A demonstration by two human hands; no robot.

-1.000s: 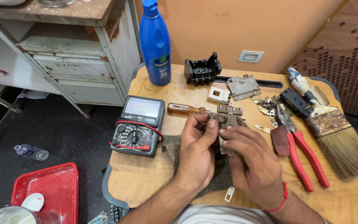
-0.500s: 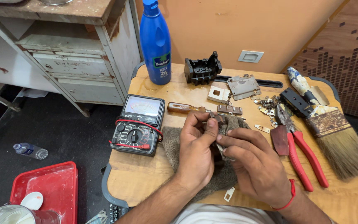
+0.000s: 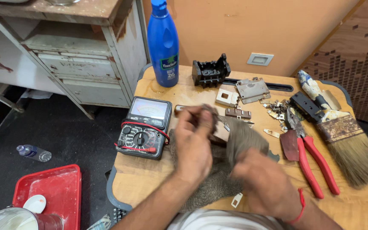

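Observation:
My left hand is closed around a small metal part at its fingertips, above a grey-brown cloth on the round wooden table. My right hand is blurred and grips a fold of that cloth, lifted against the part. A wooden-handled screwdriver lies just behind my left hand. The part itself is mostly hidden by fingers and cloth.
A black analog multimeter with a red lead lies left of my hands. Red pliers, a paintbrush, loose metal pieces, a black plastic housing and a blue bottle share the table. A red tray sits on the floor.
My right hand has dropped toward me and gathered up the cloth, moving fast. My left hand still holds the small part in about the same spot.

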